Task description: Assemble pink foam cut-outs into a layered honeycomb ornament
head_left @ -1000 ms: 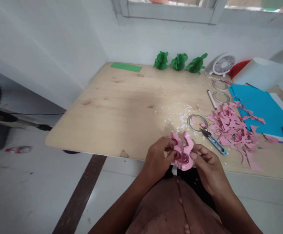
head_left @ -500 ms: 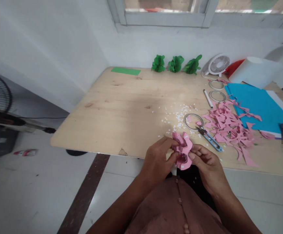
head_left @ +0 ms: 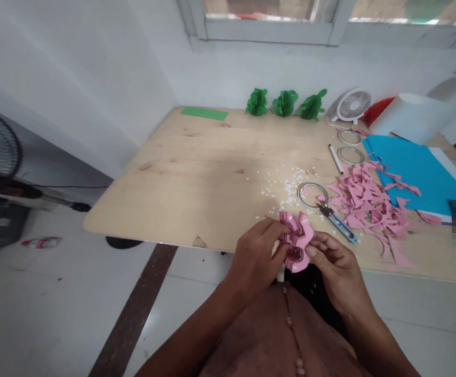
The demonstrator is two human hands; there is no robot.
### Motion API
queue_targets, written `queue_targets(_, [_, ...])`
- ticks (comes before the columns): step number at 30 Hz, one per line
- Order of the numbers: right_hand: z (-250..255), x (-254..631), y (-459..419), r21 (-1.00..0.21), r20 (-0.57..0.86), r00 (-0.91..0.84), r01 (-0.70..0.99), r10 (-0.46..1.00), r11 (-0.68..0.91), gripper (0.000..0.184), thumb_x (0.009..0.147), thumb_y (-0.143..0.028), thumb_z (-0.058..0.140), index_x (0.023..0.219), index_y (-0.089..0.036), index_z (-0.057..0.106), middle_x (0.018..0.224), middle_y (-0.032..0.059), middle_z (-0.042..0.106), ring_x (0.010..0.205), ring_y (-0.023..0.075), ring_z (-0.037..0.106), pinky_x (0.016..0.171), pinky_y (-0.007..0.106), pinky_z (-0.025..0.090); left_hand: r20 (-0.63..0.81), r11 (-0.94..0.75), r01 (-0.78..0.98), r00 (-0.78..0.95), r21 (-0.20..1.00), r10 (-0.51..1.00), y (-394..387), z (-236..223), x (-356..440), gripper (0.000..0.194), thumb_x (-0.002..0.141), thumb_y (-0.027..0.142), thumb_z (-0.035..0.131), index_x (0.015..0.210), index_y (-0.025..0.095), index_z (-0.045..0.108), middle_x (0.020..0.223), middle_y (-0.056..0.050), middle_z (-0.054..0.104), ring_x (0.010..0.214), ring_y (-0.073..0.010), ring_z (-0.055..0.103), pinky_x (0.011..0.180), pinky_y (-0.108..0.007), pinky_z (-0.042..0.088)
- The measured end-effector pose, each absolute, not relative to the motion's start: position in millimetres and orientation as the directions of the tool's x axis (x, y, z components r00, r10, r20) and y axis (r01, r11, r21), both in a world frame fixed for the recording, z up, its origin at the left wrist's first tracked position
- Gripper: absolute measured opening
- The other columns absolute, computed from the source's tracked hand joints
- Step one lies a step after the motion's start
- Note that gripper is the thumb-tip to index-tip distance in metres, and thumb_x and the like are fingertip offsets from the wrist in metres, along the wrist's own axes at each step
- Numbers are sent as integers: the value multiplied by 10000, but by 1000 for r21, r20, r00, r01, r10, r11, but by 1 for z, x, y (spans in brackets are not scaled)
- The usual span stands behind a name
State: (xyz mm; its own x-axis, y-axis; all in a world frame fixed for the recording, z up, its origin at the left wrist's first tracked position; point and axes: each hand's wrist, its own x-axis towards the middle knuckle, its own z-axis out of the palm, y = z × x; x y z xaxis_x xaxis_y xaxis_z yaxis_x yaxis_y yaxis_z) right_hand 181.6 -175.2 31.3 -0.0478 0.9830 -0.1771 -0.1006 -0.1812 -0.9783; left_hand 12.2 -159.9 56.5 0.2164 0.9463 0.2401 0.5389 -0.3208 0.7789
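Observation:
A folded pink paper piece (head_left: pixel 296 241) with curled, cut layers is held over the near edge of the wooden table (head_left: pixel 212 173). My left hand (head_left: pixel 257 256) pinches its left side with thumb and fingers. On the right side, my right hand (head_left: pixel 335 267) grips it with the thumb pressed on the lower edge. Both hands are closed on the paper.
Small blue-handled snips (head_left: pixel 340 222) and a tape ring (head_left: pixel 312 193) lie just beyond my hands. Pink scraps (head_left: pixel 365 201), blue paper (head_left: pixel 416 167), a pen (head_left: pixel 335 158), two more rings, a small white fan (head_left: pixel 353 104), three green paper balls (head_left: pixel 285 102) and a green strip (head_left: pixel 204 113) sit farther back.
My hands stay at the table's near edge. The fingers have shifted slightly on the pink paper, which has turned a little. The camera view has moved slightly.

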Motion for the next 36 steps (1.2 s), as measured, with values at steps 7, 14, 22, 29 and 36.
queue_targets(7, [30,183,-177,-983,-119,-39,-133,992,-123,185,788,-310,690,970,-277,691,885,20,696,817,184,617,758,287,485,231,-304,551,199,777,952,-158,56,10,198,753,55,541,857,205,616,906,-34,659,834,-176,610,722,-293,487])
queue_targets(14, [36,188,-178,-971,-122,-104,-195,987,-140,155,802,-286,683,956,-276,692,894,22,712,816,181,637,751,278,494,222,-290,566,187,772,957,-156,58,6,201,743,34,538,843,192,612,887,-29,658,803,-165,611,715,-289,487])
queue_targets(22, [36,194,-189,-964,31,-86,-264,996,7,229,781,-270,710,1009,-283,693,865,27,726,767,187,661,698,288,523,194,-224,431,112,874,975,-150,55,0,246,707,3,588,872,183,619,869,3,665,732,-112,610,688,-239,507])
queue_targets(29, [48,193,-191,-952,43,-110,-308,993,7,227,755,-304,737,979,-271,718,906,39,754,770,188,688,647,250,526,186,-208,416,94,885,978,-149,55,1,206,734,21,589,860,181,619,886,-4,670,739,-113,616,703,-253,511])
queue_targets(36, [47,187,-186,-948,-19,-66,-317,998,-39,237,779,-275,715,1016,-286,701,865,29,731,780,182,665,718,287,529,241,-272,437,126,857,962,-152,57,1,227,721,2,595,862,179,613,884,-4,659,776,-119,599,722,-248,488])
